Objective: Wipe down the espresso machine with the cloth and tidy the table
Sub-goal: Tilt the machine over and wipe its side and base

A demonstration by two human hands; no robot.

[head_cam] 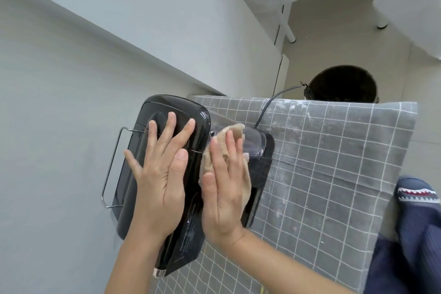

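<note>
— Where are the fingers?
— The left hand [162, 174] lies flat on the glossy black top of the espresso machine [167, 241], fingers spread apart, gripping nothing. The right hand [224, 188] presses flat too, fingers close together, pinning the beige cloth [235, 130] under the palm against the machine's right side.
— And the cloth itself?
— It pokes out past the fingertips, touching the clear plastic water tank [253, 143] at the far right of the machine.
— Around that?
— A wire rail [112, 164] runs along the machine's left edge. The machine stands on a grey checked tablecloth [334, 174], at its left edge. A black power cord [272, 100] trails off the far edge toward a dark bin [343, 83] on the floor.
</note>
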